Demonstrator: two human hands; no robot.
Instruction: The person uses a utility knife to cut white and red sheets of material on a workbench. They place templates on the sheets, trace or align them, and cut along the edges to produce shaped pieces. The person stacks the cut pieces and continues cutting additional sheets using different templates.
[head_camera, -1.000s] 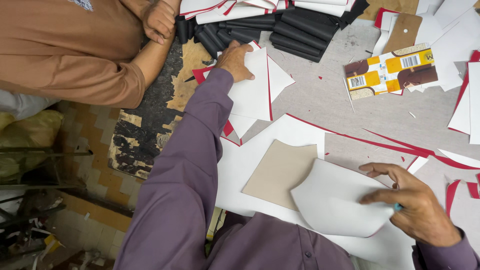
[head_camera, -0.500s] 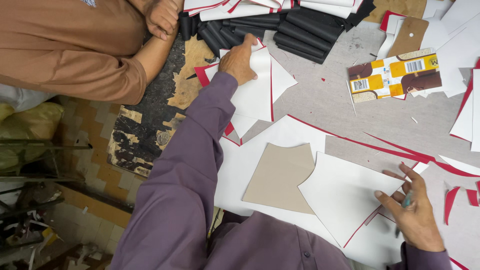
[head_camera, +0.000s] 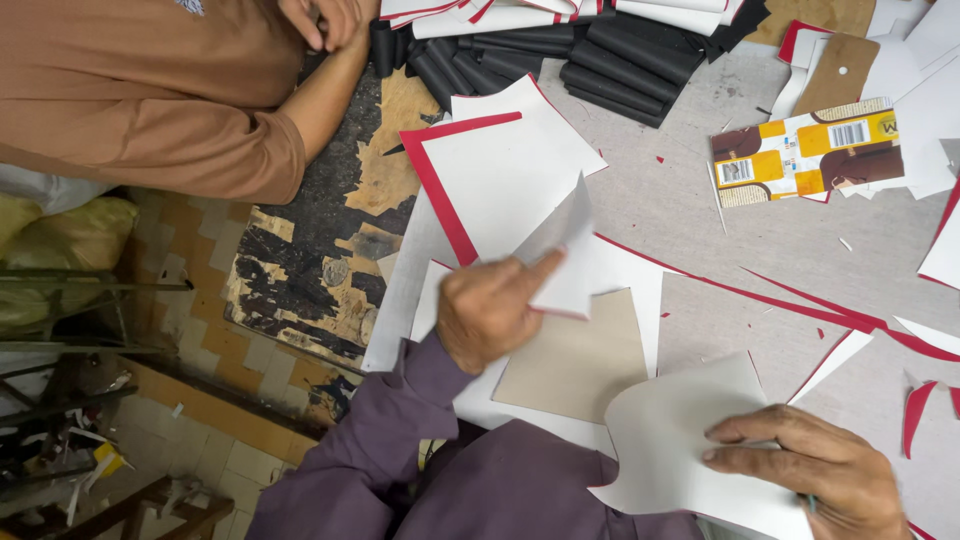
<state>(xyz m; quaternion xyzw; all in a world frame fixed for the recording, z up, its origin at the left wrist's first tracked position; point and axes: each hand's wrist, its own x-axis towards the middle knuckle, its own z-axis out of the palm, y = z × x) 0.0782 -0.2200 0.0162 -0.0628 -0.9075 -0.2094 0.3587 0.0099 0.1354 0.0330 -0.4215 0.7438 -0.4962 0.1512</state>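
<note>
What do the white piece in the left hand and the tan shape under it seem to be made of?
White piece: thin, matte sheet, likely paper or lining; it bends where the left hand lifts it.
Tan shape: probably dull cardboard; it lies flat with clean-cut edges.

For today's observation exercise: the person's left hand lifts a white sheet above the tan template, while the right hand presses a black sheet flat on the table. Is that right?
Not quite. The head view shows the right hand pressing a white sheet, not a black one. The left hand does lift a white piece above the tan template.

L hand (head_camera: 490, 310) raised, pinching; R hand (head_camera: 800, 470) flat, fingers spread.
</note>
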